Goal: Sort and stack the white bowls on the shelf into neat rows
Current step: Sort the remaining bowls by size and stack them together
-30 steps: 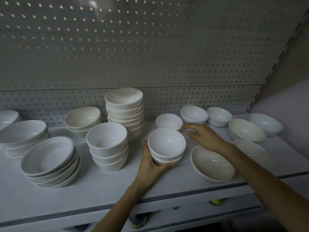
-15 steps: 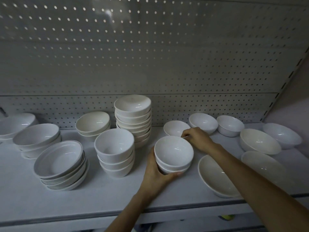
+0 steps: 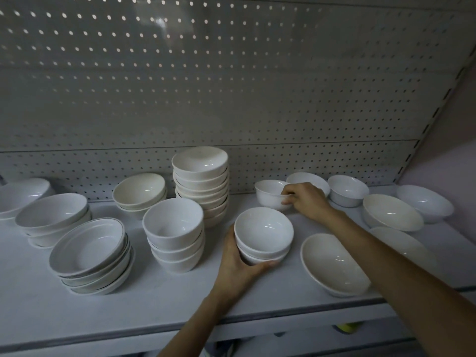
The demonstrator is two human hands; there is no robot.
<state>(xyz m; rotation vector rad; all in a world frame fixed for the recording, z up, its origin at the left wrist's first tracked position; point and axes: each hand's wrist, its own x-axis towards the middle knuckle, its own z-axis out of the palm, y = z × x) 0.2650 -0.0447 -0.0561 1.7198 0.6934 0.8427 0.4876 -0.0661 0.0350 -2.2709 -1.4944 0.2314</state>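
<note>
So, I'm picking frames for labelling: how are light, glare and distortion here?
Head view: dim, bluish light; small glare streaks inside the bowls, e.g. the held stack; a reflection patch on the pegboard; wide-angle bending of the shelf edge; hands and bowls stay sharp.

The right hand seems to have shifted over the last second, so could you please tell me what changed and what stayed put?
The right hand reached back from the short stack of small white bowls and closed its fingers on the rim of the single small white ceramic bowl behind it, which now looks tilted. The left hand stays cupped around that short stack; the other stacks have not moved.
</note>
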